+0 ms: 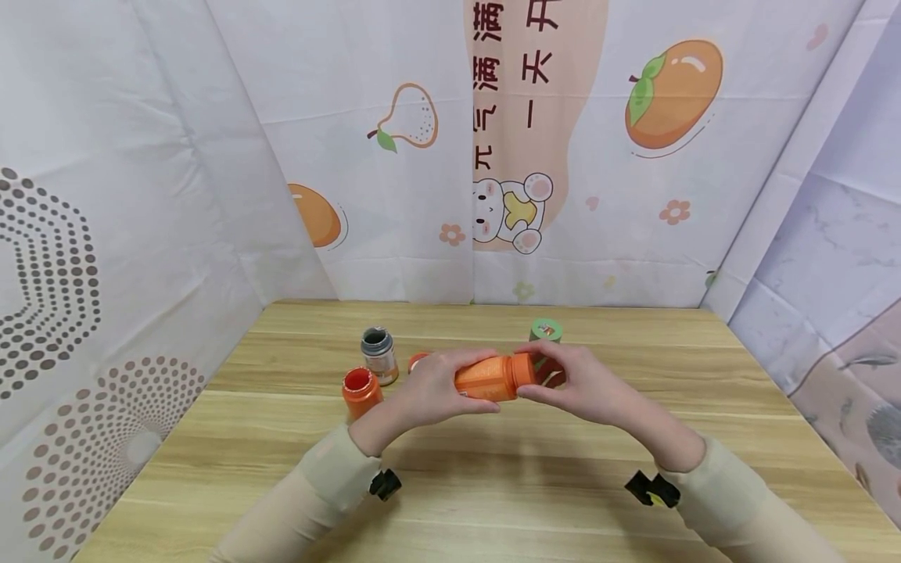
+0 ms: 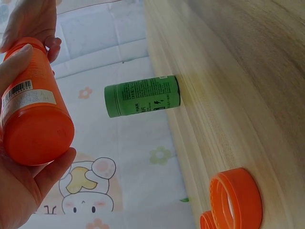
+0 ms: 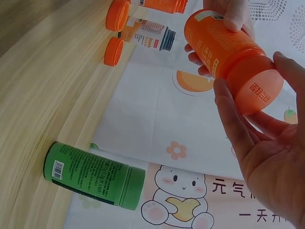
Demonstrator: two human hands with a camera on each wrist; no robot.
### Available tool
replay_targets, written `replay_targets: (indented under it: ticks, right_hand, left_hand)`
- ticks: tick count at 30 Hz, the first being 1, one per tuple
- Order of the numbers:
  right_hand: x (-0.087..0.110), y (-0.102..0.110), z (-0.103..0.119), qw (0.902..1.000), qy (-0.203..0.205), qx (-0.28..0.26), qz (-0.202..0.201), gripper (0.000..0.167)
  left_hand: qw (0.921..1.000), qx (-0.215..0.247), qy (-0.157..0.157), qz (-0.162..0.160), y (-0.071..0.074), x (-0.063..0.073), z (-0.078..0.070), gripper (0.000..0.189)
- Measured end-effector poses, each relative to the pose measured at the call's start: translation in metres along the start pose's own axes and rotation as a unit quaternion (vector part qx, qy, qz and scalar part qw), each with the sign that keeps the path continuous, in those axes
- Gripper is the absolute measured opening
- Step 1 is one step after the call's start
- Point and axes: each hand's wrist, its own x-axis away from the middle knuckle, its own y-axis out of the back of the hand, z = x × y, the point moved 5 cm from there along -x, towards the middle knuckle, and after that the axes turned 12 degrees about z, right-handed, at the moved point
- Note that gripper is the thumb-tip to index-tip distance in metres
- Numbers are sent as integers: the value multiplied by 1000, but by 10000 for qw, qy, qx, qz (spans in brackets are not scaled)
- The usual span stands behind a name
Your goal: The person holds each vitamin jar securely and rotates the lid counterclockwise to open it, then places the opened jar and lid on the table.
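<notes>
An orange pill bottle (image 1: 486,380) lies tilted on its side in the air above the table. My left hand (image 1: 438,389) grips its body, fingers and thumb around the base end. At the other end sits a ribbed orange cap (image 3: 255,86) with raised lettering on top. My right hand (image 1: 579,385) holds that cap between thumb and fingers. Beyond the right hand stands a green bottle (image 2: 143,96) with its lid on, partly hidden in the head view.
On the left stand an uncapped orange bottle (image 1: 362,392) and an uncapped bottle with a grey neck (image 1: 380,356). Two loose orange caps, a larger one (image 3: 117,15) and a smaller one (image 3: 113,51), lie on the wooden table (image 1: 493,500). Printed cloth walls enclose the back and sides.
</notes>
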Motion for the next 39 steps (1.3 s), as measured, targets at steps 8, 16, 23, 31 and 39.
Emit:
replay_targets:
  ticks: [8, 16, 23, 31, 39]
  right_hand:
    - [1, 2, 4, 9984, 483, 250, -172, 54]
    - [2, 3, 7, 9949, 863, 363, -381, 54]
    - [5, 7, 7, 9932, 950, 334, -579, 56]
    - [5, 7, 6, 9934, 922, 393, -559, 57]
    - [6, 10, 3, 9937, 820, 510, -574, 58]
  left_hand:
    - [9999, 47, -29, -94, 1, 1, 1, 63]
    - [9999, 136, 5, -89, 3, 2, 3, 64]
    - [9995, 188, 217, -140, 5, 4, 8, 65]
    - [9996, 108, 216, -124, 5, 4, 8, 63]
    - [9992, 288, 265, -102, 6, 5, 10, 63]
